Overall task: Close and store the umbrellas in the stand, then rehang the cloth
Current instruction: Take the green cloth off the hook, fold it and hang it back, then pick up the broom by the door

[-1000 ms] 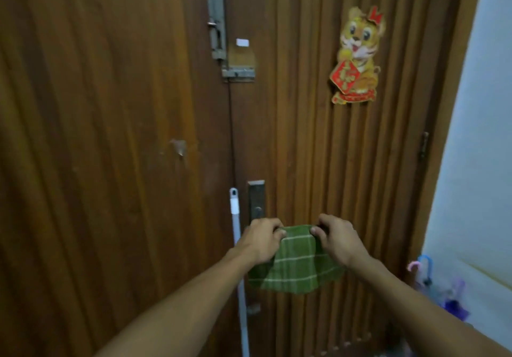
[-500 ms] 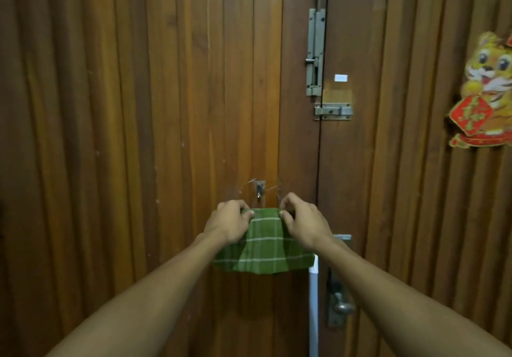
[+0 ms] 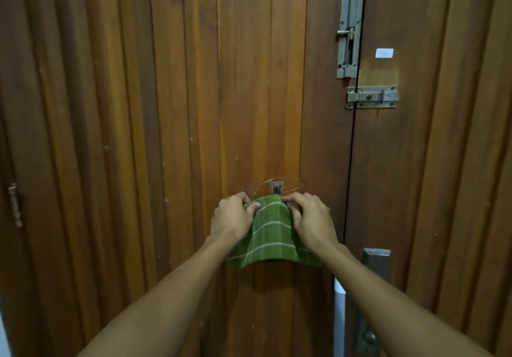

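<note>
You've got one green checked cloth (image 3: 273, 232) held up against the wooden door (image 3: 166, 135), and both your hands are on it. Your left hand (image 3: 232, 218) pinches the top left edge, fingers curled over the fabric, thumb on the front. Your right hand (image 3: 311, 219) grips the top right edge the same way — fingers bent round the cloth, knuckles up. The two hands sit close together, the cloth's top bunched between them, its lower part hanging loose and flaring out below your wrists.

One small hook (image 3: 277, 188) is fixed to the door just above the cloth's top edge; the cloth's peak reaches right up to it, but you can't tell whether it's actually caught on the hook.

Other hardware, counted: two sliding bolts on the right — one upright bolt (image 3: 349, 24) along the door seam, one level bolt (image 3: 372, 97) below it. One white sticker (image 3: 384, 53) sits right of the upright bolt. One door handle (image 3: 371, 301) with its metal plate is low right, partly behind your right forearm. One white pole (image 3: 339, 320) stands just left of it. One hinge (image 3: 15, 204) shows at the far left edge.
</note>
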